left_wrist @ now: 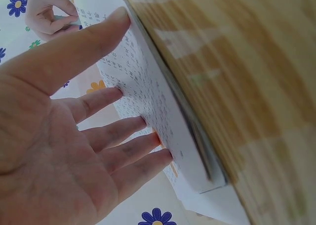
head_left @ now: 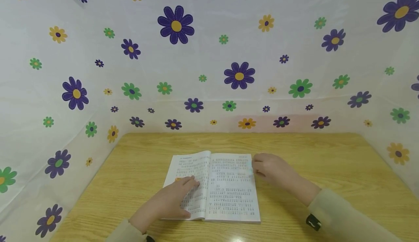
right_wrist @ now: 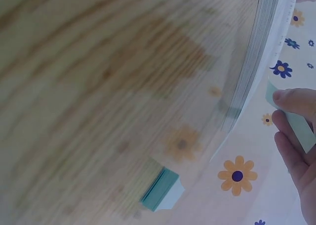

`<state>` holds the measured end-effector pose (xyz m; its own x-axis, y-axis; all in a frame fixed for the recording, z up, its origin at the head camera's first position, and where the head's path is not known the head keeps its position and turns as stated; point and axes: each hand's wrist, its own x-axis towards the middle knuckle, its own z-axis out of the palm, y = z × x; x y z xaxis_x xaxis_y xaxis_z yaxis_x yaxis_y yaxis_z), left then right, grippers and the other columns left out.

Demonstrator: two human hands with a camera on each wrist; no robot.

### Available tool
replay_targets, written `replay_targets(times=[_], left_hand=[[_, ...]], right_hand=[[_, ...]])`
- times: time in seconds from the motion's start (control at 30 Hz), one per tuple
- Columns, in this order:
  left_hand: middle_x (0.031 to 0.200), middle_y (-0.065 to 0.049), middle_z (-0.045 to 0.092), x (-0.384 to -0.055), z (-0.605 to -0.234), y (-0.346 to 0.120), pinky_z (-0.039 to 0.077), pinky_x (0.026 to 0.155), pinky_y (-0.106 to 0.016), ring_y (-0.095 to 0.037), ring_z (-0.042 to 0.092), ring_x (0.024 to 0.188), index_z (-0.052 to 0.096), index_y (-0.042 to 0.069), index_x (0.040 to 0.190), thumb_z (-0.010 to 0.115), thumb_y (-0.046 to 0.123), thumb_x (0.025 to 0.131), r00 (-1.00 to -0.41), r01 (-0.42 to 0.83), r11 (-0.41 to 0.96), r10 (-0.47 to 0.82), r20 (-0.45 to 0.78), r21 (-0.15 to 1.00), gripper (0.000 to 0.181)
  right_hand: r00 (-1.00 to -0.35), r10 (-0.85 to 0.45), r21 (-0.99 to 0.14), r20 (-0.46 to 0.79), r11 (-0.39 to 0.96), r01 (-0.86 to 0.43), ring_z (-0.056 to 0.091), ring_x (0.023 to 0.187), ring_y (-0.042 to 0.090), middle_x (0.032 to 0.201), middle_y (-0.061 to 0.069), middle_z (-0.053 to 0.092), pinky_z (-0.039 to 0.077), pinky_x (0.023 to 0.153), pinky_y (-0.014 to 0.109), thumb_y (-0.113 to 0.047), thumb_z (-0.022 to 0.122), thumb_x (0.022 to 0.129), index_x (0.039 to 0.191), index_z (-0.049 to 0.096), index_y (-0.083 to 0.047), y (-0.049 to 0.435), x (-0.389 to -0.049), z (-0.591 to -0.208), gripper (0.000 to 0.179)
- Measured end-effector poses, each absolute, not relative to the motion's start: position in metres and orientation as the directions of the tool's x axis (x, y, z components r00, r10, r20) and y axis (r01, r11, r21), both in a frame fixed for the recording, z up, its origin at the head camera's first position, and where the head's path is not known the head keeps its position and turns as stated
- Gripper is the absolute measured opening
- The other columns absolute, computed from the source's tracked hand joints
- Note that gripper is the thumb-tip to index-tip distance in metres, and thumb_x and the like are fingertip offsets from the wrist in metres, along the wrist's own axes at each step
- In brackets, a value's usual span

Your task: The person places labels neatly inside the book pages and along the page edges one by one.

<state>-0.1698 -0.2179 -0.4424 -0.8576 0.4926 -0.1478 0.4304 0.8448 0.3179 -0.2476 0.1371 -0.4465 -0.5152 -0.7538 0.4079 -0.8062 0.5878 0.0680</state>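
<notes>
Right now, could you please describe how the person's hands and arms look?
The left hand and right hand are bare: no gloves or rings show. The sleeves are pale beige, with a small black piece showing at each cuff.

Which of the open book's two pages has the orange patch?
The left page, under the left hand: it alone bears the orange patch; the right page shows none.

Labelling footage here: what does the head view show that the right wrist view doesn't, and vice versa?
Only the head view: beige fabric sleeves and both printed pages of the open white paper book. Only the right wrist view: a small teal block. Both: the right hand pinching a pale green strip, part of the book, the brown wooden table and the white flowered cloth.
</notes>
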Motion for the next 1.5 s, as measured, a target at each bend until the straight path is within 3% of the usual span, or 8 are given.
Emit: replay_targets(times=[0.23, 0.63, 1.0, 1.5], left_hand=[[0.162, -0.020, 0.049, -0.170, -0.442, -0.219, 0.051, 0.116, -0.058, -0.042, 0.052, 0.146, 0.053, 0.006, 0.152, 0.097, 0.024, 0.076, -0.853, 0.440, 0.839, 0.502, -0.144, 0.320, 0.089], [0.161, -0.018, 0.051, -0.169, -0.442, -0.219, 0.051, 0.118, -0.056, -0.041, 0.052, 0.147, 0.054, 0.007, 0.151, 0.097, 0.023, 0.077, -0.852, 0.442, 0.835, 0.505, -0.136, 0.328, 0.087], [0.161, -0.019, 0.049, -0.170, -0.441, -0.219, 0.050, 0.117, -0.058, -0.042, 0.052, 0.146, 0.053, 0.006, 0.151, 0.097, 0.023, 0.076, -0.851, 0.438, 0.835, 0.504, -0.145, 0.333, 0.089], [0.162, -0.020, 0.049, -0.170, -0.442, -0.218, 0.051, 0.116, -0.058, -0.042, 0.052, 0.146, 0.053, 0.006, 0.152, 0.098, 0.022, 0.076, -0.851, 0.441, 0.834, 0.506, -0.142, 0.331, 0.090]], right_hand=[[-0.539, -0.760, 0.065, 0.362, 0.598, -0.799, 0.066, 0.082, 0.013, 0.094, 0.001, 0.074, 0.064, 0.079, 0.026, -0.005, 0.089, 0.083, 0.083, 0.075, -0.013, 0.134, -0.247, -0.447, 0.017], [-0.546, -0.775, 0.065, 0.318, 0.593, -0.803, 0.065, 0.084, 0.013, 0.096, 0.002, 0.074, 0.065, 0.081, 0.027, -0.008, 0.088, 0.086, 0.087, 0.077, -0.012, 0.128, -0.244, -0.444, 0.012], [-0.530, -0.789, 0.067, 0.311, 0.574, -0.816, 0.058, 0.080, 0.010, 0.091, -0.002, 0.070, 0.061, 0.075, 0.022, -0.006, 0.089, 0.085, 0.083, 0.074, -0.013, 0.126, -0.245, -0.450, 0.016], [-0.585, -0.759, 0.008, 0.286, 0.612, -0.791, 0.059, 0.079, 0.007, 0.091, -0.003, 0.070, 0.061, 0.074, 0.020, -0.003, 0.087, 0.084, 0.080, 0.074, -0.013, 0.128, -0.246, -0.453, 0.017]])
